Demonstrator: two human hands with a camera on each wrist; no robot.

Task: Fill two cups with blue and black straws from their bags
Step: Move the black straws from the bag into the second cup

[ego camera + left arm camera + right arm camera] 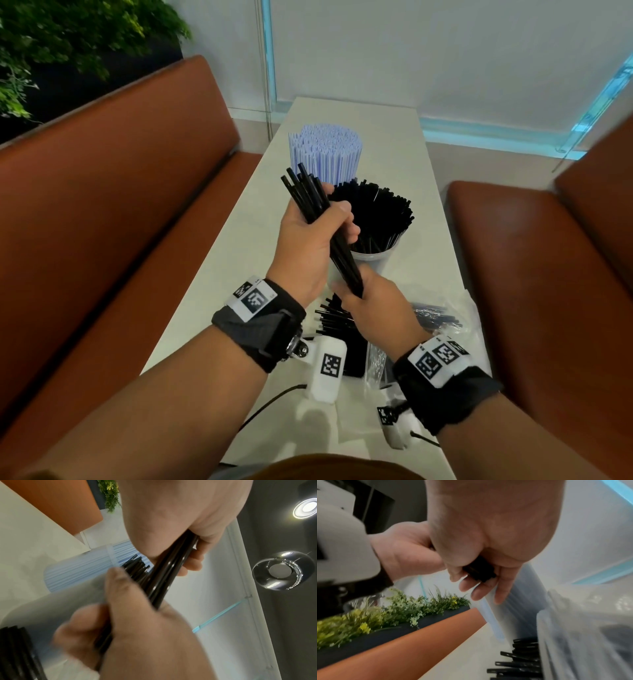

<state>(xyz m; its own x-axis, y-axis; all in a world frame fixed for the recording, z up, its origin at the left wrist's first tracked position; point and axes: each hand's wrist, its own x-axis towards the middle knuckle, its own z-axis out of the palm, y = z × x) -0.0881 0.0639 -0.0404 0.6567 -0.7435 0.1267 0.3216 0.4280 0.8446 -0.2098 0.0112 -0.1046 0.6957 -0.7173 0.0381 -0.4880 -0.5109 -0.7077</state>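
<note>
Orange booth seats (113, 192) flank the pale desk (424, 164) where your left hand (308, 240) and right hand (376, 308) both clench one bundle of black straws (325, 219) at frame centre. Beyond it stand the black-straw cup (371, 257) and the blue straws (325, 150), with the open bag (455, 318) at lower right.

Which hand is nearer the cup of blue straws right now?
Left. The left hand grips the top of the black straw bundle just in front of the blue straw cup; the right hand holds the bundle's bottom end, closer to the person.
</note>
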